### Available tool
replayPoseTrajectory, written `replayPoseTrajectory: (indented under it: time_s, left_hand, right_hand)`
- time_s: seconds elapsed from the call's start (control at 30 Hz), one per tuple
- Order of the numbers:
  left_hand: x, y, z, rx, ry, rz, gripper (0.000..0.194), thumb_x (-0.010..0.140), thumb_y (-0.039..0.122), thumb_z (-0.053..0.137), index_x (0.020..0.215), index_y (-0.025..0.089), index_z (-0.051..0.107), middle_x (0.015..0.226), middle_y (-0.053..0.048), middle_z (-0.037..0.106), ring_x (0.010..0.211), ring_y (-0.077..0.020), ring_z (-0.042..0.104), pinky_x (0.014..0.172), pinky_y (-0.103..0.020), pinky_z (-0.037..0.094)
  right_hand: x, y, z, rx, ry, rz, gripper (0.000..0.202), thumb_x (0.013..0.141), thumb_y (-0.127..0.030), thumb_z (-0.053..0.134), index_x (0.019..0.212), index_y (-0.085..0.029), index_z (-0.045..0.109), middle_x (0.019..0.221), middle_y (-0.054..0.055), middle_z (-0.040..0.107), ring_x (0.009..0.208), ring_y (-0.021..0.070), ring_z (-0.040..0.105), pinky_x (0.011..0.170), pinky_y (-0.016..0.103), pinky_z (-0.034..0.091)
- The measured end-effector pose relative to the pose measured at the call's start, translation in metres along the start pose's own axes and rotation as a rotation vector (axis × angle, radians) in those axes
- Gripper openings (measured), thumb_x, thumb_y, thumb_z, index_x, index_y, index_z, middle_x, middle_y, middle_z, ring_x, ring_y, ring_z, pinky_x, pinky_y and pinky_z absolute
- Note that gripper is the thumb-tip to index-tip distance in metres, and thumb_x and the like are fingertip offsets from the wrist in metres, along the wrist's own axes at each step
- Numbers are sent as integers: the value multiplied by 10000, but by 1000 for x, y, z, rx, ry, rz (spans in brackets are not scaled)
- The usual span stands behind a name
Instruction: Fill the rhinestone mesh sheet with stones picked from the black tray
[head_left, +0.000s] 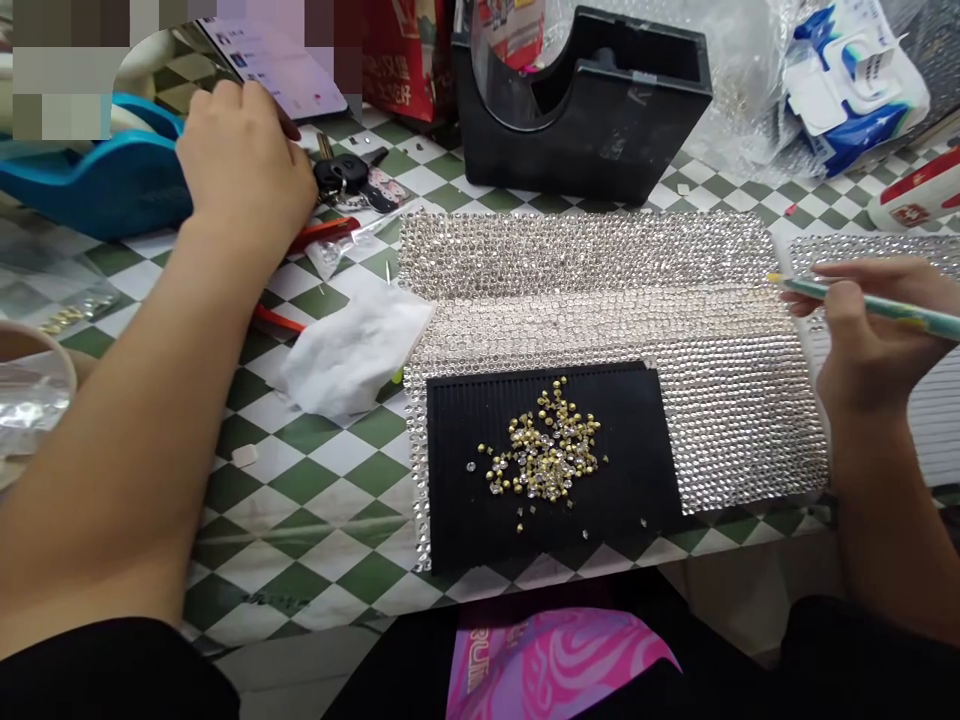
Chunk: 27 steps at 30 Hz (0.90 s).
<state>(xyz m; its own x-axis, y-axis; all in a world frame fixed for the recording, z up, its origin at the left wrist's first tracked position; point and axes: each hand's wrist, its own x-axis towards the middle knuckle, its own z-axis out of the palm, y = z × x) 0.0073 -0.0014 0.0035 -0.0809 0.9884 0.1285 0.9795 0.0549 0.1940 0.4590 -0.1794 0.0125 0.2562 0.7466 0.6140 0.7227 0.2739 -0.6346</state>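
Observation:
My left hand [244, 165] is at the upper left, beside a phone [289, 60] with a lit screen; its fingers are curled and partly hidden, so what it touches is unclear. In my right hand [870, 335], at the right, is a thin pale green pen-like tool [892, 307], its yellow tip over the edge of the rhinestone sheet [742, 400]. A black ribbed tray [465, 520] lies on the sheet's lower left part, with a loose pile of small gold and clear stones [551, 450] on it.
Behind the sheet stands a black tape dispenser [585, 130]. A blue dispenser [97, 180], keys [349, 175], an orange-handled tool [326, 232] and white wadding [352, 350] are at the left. A wipes pack [855, 90] and a red-and-white container [919, 195] sit at the right.

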Motion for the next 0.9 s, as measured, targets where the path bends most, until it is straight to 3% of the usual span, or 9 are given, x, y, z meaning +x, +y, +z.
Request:
replayPoseTrajectory:
  time_s: [0.13,0.2,0.3,0.53,0.77,0.9]
  left_hand:
    - [0,2,1,109,5,12,481,916,137,337,1355,-16,465,1396,-223,478,1351,-385,400,1123,-510,371]
    - [1,2,1,124,11,23,476,913,123,345,1335,-61,462,1384,-241,478,1347,-400,404,1121,-525,375]
    - [1,1,2,131,19,36,472,908,119,347,1316,-86,466,1371,-264,478,1336,-418,412,1109,-546,382]
    - [3,-1,4,138,30,42,472,898,117,355,1308,-82,479,1360,-269,487,1324,-422,424,1093,-553,398]
    - [5,-4,6,138,31,32,458,903,122,372,1315,-40,488,1367,-230,495,1327,-394,430,1098,-531,402]
    - [5,-4,6,137,36,37,461,896,118,367,1305,-53,491,1365,-242,491,1325,-404,426,1091,-543,402]
  right_hand:
    - [-31,-62,6,91,-364,-104,219,845,-119,622,1041,-170,704,921,46,715,822,160,714,683,283,585]
    - [-46,-88,10,115,-598,-140,187,869,-130,597,1028,-193,671,923,11,717,829,123,709,676,233,579]
    - [-60,-111,18,177,-732,-174,91,895,-166,548,927,-195,628,865,-5,704,805,94,705,657,183,570]
    - [-64,-116,30,243,-784,-220,93,860,-120,554,907,-183,603,787,-4,666,808,96,694,697,183,566]
    - [-66,-113,28,223,-714,-227,126,839,-72,536,869,-182,589,751,13,638,764,112,667,662,221,556]
    - [-62,-114,25,231,-723,-283,163,895,-107,512,1019,-169,598,848,40,677,844,115,672,733,237,573]
